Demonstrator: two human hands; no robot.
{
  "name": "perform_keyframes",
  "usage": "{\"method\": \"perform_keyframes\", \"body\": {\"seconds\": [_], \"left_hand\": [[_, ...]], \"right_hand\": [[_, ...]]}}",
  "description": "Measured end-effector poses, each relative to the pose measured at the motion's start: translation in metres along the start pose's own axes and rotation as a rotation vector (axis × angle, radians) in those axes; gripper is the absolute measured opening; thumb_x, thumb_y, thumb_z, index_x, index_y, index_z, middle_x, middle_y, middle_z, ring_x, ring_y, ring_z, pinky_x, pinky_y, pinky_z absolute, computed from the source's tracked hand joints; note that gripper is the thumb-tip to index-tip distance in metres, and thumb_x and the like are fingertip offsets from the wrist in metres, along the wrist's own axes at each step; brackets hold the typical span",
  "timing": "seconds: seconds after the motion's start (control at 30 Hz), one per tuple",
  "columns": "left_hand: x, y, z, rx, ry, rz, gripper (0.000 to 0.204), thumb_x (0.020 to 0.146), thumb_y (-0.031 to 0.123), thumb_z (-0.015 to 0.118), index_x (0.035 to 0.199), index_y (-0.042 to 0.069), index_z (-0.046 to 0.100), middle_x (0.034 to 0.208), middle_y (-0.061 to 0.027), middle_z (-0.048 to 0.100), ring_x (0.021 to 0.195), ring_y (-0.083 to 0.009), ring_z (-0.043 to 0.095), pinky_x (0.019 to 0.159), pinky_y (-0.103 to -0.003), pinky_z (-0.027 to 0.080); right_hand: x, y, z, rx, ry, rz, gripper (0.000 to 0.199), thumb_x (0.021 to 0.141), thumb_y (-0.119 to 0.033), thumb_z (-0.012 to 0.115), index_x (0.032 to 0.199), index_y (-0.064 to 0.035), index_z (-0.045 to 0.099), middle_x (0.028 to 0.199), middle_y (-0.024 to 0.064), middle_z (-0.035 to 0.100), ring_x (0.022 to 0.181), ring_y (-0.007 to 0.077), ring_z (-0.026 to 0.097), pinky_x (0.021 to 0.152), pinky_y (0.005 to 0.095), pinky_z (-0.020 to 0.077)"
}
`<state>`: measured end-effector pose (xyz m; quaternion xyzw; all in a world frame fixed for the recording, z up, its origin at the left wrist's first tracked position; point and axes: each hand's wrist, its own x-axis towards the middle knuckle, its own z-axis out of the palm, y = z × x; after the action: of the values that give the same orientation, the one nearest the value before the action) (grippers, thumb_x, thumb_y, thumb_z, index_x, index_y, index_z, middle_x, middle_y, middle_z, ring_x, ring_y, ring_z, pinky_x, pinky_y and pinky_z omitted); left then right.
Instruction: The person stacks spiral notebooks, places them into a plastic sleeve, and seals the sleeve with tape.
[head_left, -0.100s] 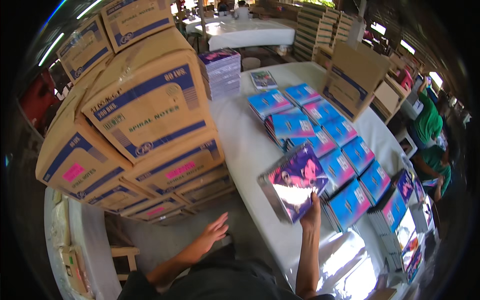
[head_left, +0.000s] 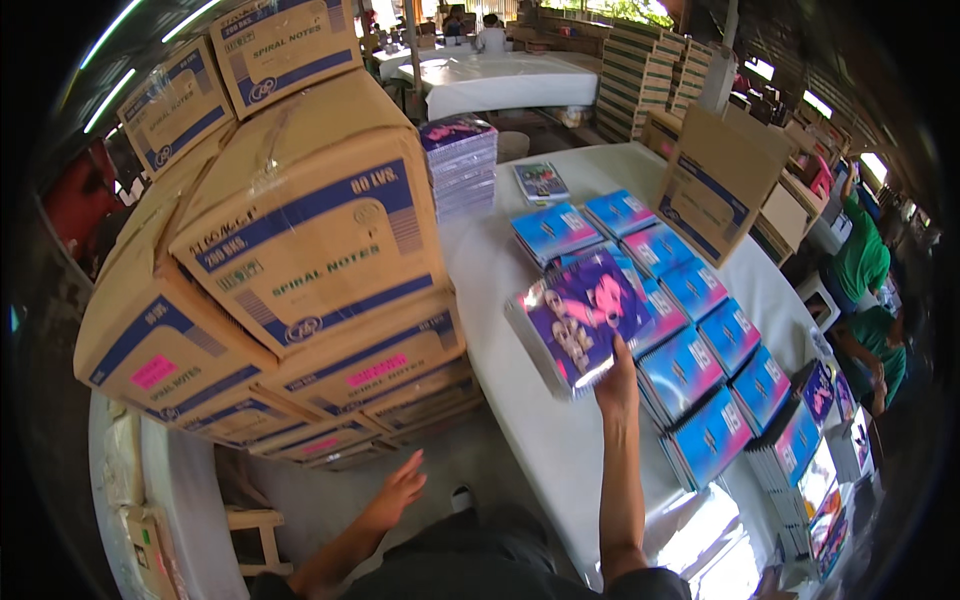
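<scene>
In the head view my right hand (head_left: pixel 617 385) grips the near edge of a purple notebook bundle (head_left: pixel 585 322), thumb on its cover, above the white table (head_left: pixel 490 285), while my left hand (head_left: pixel 400 492) is empty, fingers spread, beyond the table's edge. To handle it well, I'd press the thumb flat, bring the left palm beneath the far side and hold it level so nothing slides. I count one held bundle, at least ten blue-and-pink stacks (head_left: pixel 683 370), some partly hidden, one tall purple-topped stack (head_left: pixel 462 170) and one lone notebook (head_left: pixel 541 183).

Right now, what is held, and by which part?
The right hand grips a purple-covered notebook stack by its near edge; the left hand is empty.
</scene>
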<state>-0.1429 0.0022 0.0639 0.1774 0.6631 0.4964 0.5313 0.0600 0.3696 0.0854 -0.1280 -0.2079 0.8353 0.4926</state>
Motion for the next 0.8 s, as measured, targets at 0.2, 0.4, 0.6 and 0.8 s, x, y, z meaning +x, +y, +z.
{"method": "perform_keyframes", "body": {"seconds": [0.2, 0.4, 0.6, 0.8], "left_hand": [[0.029, -0.070, -0.022, -0.395, 0.249, -0.065, 0.071, 0.093, 0.025, 0.060, 0.152, 0.019, 0.020, 0.158, -0.0094, 0.016, 0.141, -0.0259, 0.024, 0.107, -0.049, 0.029], [0.049, -0.018, -0.010, -0.375, 0.408, -0.003, 0.075, 0.090, 0.025, 0.063, 0.151, 0.013, 0.022, 0.157, -0.0102, 0.020, 0.139, -0.0242, 0.027, 0.105, -0.046, 0.032], [0.086, -0.033, -0.019, -0.469, 0.482, -0.057, 0.069, 0.093, 0.032, 0.060, 0.150, 0.014, 0.026, 0.155, -0.0067, 0.026, 0.136, -0.0285, 0.035, 0.104, -0.048, 0.037], [0.099, 0.012, -0.022, -0.400, 0.439, -0.093, 0.073, 0.090, 0.023, 0.063, 0.150, 0.009, 0.025, 0.156, -0.0113, 0.024, 0.136, -0.0247, 0.034, 0.105, -0.041, 0.033]], "right_hand": [[0.214, 0.067, 0.122, -0.318, -0.049, 0.073, 0.054, 0.081, -0.029, 0.074, 0.124, -0.0050, 0.054, 0.119, 0.0080, 0.060, 0.110, 0.0241, 0.056, 0.096, 0.0419, 0.0425], [0.426, 0.168, 0.231, -0.194, 0.062, -0.056, 0.046, 0.067, -0.020, 0.084, 0.101, 0.0004, 0.060, 0.090, 0.0073, 0.064, 0.070, 0.0189, 0.059, 0.066, 0.0376, 0.0485], [0.548, 0.226, 0.247, -0.552, 0.207, -0.128, 0.065, 0.065, -0.025, 0.087, 0.109, 0.0093, 0.055, 0.111, 0.0185, 0.059, 0.089, 0.0262, 0.063, 0.077, 0.0408, 0.0529], [0.522, 0.201, 0.218, -1.691, -0.056, -0.396, 0.087, 0.074, -0.077, 0.056, 0.078, 0.0098, 0.067, 0.071, 0.0255, 0.067, 0.079, 0.0360, 0.069, 0.079, 0.0442, 0.0522]]}}
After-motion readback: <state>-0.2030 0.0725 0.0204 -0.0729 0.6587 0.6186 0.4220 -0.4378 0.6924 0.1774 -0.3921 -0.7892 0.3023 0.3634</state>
